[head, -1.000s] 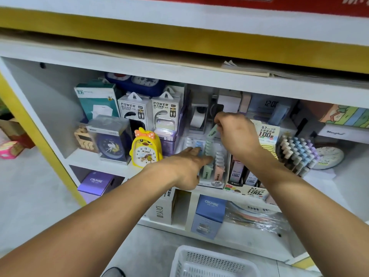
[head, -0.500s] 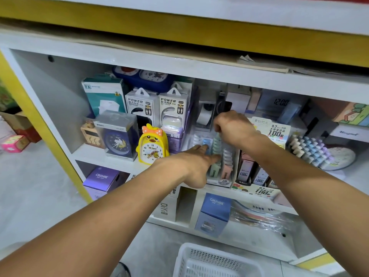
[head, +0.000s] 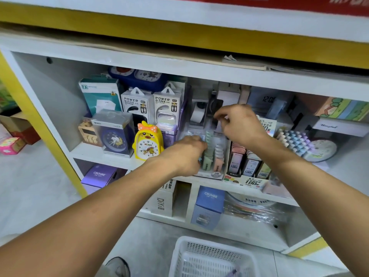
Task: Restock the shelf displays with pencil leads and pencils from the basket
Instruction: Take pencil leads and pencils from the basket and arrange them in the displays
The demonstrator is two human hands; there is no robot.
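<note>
On the shelf (head: 111,156), well to the left of both hands, stand a boxed blue alarm clock (head: 113,134) and a yellow duck clock (head: 147,144), with two power bank boxes (head: 151,104) behind them. The left hand (head: 185,154) reaches to the left side of the clear lead display (head: 213,156); its fingers are hidden behind the knuckles, pressed against the row of green lead cases (head: 208,150), and whether they pinch a case or only steady the row cannot be told. Just right of those fingers runs a pink and grey row, with a 2B label at the front. Above and to the right, the right hand (head: 241,124) hovers over the back of the display, its fingers (head: 219,114) curled together as if pinching something small; nothing can be made out between them. Further right sit the 0.7 lead packs (head: 247,166) and a block of pastel pens (head: 295,140). Below both hands, on the floor, is the white basket (head: 211,258), holding the remaining stock; one small item shows at its right.

To do this step well, the left hand should probably hold the green row upright and pushed forward, so the right can drop a case into the gap at the back without toppling neighbours.
</note>
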